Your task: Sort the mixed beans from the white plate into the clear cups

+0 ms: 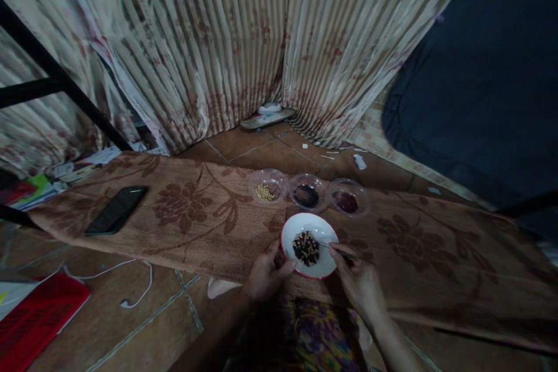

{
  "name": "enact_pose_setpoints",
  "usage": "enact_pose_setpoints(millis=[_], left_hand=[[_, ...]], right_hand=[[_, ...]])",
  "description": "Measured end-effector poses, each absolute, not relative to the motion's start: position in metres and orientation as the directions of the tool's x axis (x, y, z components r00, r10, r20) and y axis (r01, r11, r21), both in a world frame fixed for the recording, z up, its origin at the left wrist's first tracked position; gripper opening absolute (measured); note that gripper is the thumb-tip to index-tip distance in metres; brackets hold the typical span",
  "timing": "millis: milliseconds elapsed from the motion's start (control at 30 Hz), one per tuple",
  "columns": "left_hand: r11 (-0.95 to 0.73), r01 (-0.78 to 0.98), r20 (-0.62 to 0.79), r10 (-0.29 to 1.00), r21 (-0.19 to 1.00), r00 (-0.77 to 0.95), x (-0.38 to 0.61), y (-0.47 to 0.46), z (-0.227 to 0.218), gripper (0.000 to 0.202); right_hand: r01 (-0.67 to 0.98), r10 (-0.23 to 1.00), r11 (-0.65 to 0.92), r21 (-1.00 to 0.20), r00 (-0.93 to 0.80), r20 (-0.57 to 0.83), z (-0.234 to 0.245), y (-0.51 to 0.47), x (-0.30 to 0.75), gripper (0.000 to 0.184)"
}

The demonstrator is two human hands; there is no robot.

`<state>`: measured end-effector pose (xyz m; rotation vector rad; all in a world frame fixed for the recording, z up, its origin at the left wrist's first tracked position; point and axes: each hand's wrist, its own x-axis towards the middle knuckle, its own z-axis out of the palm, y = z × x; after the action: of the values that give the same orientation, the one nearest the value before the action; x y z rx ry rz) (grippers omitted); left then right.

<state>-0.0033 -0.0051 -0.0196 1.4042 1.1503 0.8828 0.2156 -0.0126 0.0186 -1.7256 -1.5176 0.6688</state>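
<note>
A white bowl with a red rim (pixel 310 222) sits on the cloth in front of me, with mixed dark and pale yellow beans (pixel 306 248) in its middle. My left hand (pixel 267 274) grips the bowl's left edge, thumb over the rim. In my right hand (pixel 360 286) is a metal spoon (pixel 323 244), slanting over the right rim with its tip at the beans. Just beyond the bowl stand three clear plastic cups in a row: one with yellow beans (pixel 264 192), one with black beans (pixel 306 196), one with dark red beans (pixel 348 203).
A brown flowered cloth (pixel 204 232) covers the long low table. Towards its left end lies a black phone (pixel 115 210). White earphones (pixel 126 304) and a red item (pixel 46 317) are on the tiled floor. Behind hang striped curtains (pixel 226 40); a skateboard (pixel 267 120) rests beneath them.
</note>
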Motion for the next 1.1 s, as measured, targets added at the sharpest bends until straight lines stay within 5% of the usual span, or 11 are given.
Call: enact_pose_setpoints(millis=[1100], left_hand=[[0.071,0.185,-0.122,0.951,0.98,0.285,-0.005,-0.005,-0.021,0.044]], right_hand=[[0.695,0.986,-0.019,-0.719,0.13,0.1,0.003,-0.009,0.211,0.037]])
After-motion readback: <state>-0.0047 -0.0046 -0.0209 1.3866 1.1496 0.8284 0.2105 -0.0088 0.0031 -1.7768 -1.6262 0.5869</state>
